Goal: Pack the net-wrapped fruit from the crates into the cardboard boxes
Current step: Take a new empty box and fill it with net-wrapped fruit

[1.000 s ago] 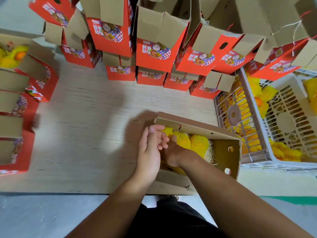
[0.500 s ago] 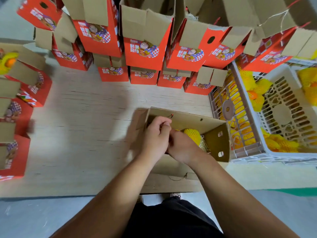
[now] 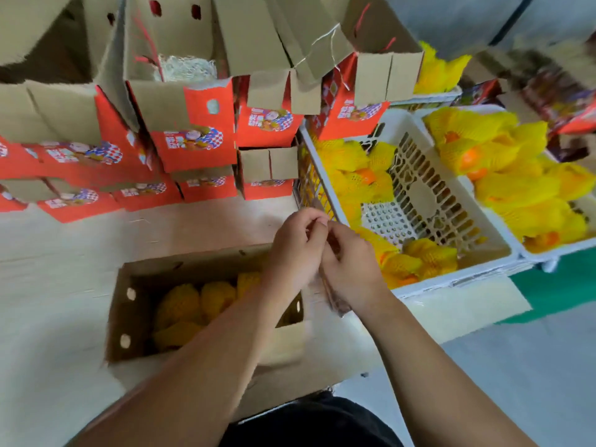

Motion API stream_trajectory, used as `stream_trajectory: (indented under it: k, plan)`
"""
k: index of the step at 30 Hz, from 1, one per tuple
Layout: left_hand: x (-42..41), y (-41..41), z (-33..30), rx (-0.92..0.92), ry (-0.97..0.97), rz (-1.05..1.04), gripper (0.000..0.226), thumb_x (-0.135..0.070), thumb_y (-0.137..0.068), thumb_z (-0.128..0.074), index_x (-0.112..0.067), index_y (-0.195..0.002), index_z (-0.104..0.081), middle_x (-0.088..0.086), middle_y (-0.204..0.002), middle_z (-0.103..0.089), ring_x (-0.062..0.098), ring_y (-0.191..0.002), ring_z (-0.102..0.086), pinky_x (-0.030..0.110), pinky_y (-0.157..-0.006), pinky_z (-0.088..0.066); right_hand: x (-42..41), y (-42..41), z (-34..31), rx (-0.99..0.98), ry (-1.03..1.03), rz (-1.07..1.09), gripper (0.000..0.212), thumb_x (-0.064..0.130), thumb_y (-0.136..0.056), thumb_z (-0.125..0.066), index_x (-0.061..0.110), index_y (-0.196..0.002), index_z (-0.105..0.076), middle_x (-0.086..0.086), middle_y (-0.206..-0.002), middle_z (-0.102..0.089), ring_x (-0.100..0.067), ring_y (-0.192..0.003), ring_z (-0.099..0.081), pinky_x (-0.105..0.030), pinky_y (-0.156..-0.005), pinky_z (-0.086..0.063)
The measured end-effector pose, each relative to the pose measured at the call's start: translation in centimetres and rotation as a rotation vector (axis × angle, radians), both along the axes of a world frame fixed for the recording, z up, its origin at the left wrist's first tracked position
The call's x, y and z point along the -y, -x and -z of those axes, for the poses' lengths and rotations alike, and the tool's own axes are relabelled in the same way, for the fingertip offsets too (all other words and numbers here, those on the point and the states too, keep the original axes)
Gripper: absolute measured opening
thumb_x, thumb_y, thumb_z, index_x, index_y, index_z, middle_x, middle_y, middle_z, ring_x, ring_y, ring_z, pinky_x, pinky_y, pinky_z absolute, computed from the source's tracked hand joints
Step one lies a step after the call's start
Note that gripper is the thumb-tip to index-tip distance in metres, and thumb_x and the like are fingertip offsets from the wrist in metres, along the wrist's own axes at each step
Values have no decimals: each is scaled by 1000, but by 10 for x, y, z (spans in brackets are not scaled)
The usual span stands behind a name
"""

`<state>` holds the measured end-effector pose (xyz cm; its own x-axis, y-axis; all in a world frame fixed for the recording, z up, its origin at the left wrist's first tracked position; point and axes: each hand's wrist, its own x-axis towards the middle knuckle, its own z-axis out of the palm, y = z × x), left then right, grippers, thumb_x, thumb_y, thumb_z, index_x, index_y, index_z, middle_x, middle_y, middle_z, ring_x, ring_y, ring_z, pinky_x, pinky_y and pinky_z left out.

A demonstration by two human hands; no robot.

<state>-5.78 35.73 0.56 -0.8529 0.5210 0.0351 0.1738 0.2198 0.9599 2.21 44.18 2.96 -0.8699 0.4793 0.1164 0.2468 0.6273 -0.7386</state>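
An open cardboard box (image 3: 124,321) lies on the pale tabletop with several yellow net-wrapped fruit (image 3: 196,300) inside. My left hand (image 3: 295,250) and my right hand (image 3: 353,269) meet fingertip to fingertip above the box's right end, beside the white crate (image 3: 451,280). Both are curled and pinch a thin brown strip (image 3: 337,301) that is too blurred to identify. More net-wrapped fruit (image 3: 419,262) lies in that crate's near corner and along its left side. My left forearm hides part of the box.
Red-and-brown gift boxes (image 3: 193,140) with raised flaps are stacked along the back and left. A second white crate (image 3: 585,243) full of net-wrapped fruit (image 3: 516,191) stands at the right. A green floor patch (image 3: 554,295) shows past the table's right edge.
Both hands have come up out of the box and moved right, towards the crate, now pinching a thin strip. The view has swung right, so the box sits further left and more fruit shows.
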Motion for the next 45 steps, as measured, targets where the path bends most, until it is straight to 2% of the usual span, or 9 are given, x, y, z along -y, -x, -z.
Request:
stream_trajectory:
  k: [6,12,14,18,24,28,32,37,45]
  plan:
    - [-129,15,-1,-254,227,84,21,-24,-99,-54,-22,-107,-74,-1,-105,-75,21,-101,-69,39,-86,-54,-135,-3,24,113,16,118,16,24,-102,-54,17,-113,-64,-5,-94,-69,-27,-85,-62,-37,-67,-43]
    - [-167,20,23,-671,666,75,24,-35,-101,-50,-27,-99,-72,0,-89,-75,27,-85,-70,37,-70,-41,-197,22,77,791,90,-276,78,49,-85,-71,25,-151,-38,-10,-142,-51,-26,-106,-58,-37,-76,-49]
    - [-168,18,23,-692,702,62,21,-34,-101,-53,-26,-95,-71,1,-82,-73,28,-80,-68,36,-69,-35,-196,26,88,774,92,-277,81,46,-76,-77,28,-146,-39,-6,-143,-50,-22,-113,-57,-34,-74,-51]
    - [-170,16,13,-605,717,73,24,-33,-98,-54,-26,-113,-72,0,-101,-76,26,-93,-69,38,-80,-50,-203,35,88,571,348,26,51,40,-72,-72,31,-113,-43,-1,-100,-63,-15,-77,-61,-32,-51,-42]
    - [-167,14,2,-544,655,106,50,-38,-99,-43,-34,-147,-56,-3,-130,-71,25,-111,-67,42,-89,-55,-212,29,69,263,602,41,57,57,-59,-66,42,-113,-55,8,-100,-67,-13,-88,-68,-36,-67,-57]
    - [-166,16,3,-493,679,199,61,-48,-94,-35,-35,-152,-48,-2,-142,-64,25,-123,-59,44,-99,-48,-216,31,66,189,932,200,46,51,-79,-71,30,-119,-63,1,-108,-70,-15,-93,-68,-39,-76,-59]
    - [-165,18,11,-611,882,304,93,-71,-79,-52,-39,-160,-21,-6,-145,-51,23,-132,-50,45,-104,-40,-227,31,63,177,1277,247,15,40,-92,-64,27,-93,-72,3,-82,-75,-12,-66,-70,-30,-56,-55]
    - [-166,19,19,-701,949,278,104,-84,-71,-63,-38,-156,-25,0,-124,-49,27,-119,-51,43,-98,-42,-225,32,66,260,1274,200,46,53,-85,-61,22,-118,-71,-18,-121,-71,-34,-111,-68,-43,-77,-51]
    - [-169,21,19,-650,860,279,107,-88,-69,-62,-33,-153,-27,-7,-147,-54,21,-133,-53,43,-107,-42,-239,48,70,471,1324,207,60,69,-81,-63,22,-118,-72,-9,-102,-78,-28,-90,-77,-40,-66,-59]
